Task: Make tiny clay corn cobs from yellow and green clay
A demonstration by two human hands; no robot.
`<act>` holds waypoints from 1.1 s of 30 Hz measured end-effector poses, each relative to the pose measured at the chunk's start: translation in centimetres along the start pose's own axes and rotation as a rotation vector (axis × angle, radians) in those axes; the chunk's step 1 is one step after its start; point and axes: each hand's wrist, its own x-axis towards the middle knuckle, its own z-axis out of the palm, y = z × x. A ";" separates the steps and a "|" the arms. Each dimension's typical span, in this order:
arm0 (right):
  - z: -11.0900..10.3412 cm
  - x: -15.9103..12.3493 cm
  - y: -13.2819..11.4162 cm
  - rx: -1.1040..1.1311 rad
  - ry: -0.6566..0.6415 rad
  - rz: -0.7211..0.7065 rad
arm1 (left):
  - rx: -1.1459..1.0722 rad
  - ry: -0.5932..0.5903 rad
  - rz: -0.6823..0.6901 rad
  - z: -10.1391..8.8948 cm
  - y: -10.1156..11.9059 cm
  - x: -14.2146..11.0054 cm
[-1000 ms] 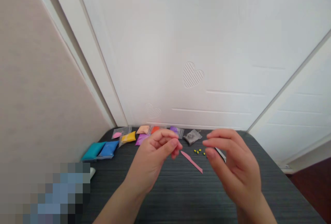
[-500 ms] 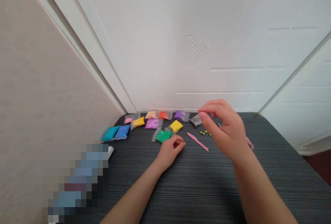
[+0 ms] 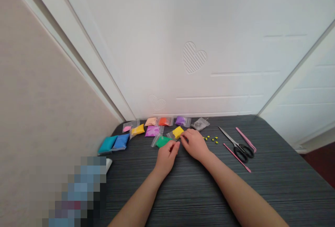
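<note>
Lying far back on the desk [image 3: 188, 199], the yellow packet [image 3: 178, 132] has the curled right hand [image 3: 195, 143] at its edge; the left hand [image 3: 165, 157], fingers bent, covers part of the green packet [image 3: 161, 141]. I cannot tell whether either grips anything. Several small yellow-and-green pieces [image 3: 216, 142] already look formed, right of the hands, while plenty of both colours seems left in the packets. Farther right, scissors [image 3: 236, 144] and pink tools [image 3: 244, 165] lie untouched.

Apparently a home; white wall panel [image 3: 230, 45] with 2 embossed hearts [image 3: 194, 59]; dark wood-grain table [image 3: 188, 192]
</note>
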 end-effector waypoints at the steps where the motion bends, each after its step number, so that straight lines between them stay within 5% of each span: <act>1: 0.1 -0.1 -0.2 -0.016 -0.009 -0.004 | 0.001 0.026 -0.008 -0.1 -0.2 0.0; 16: -0.8 -5.2 -1.2 -0.061 -0.054 -0.055 | -0.131 0.099 0.044 1.1 -1.7 0.4; 33: -1.3 -5.3 -0.3 0.033 -0.058 -0.051 | -0.146 0.063 0.001 1.4 -1.5 0.5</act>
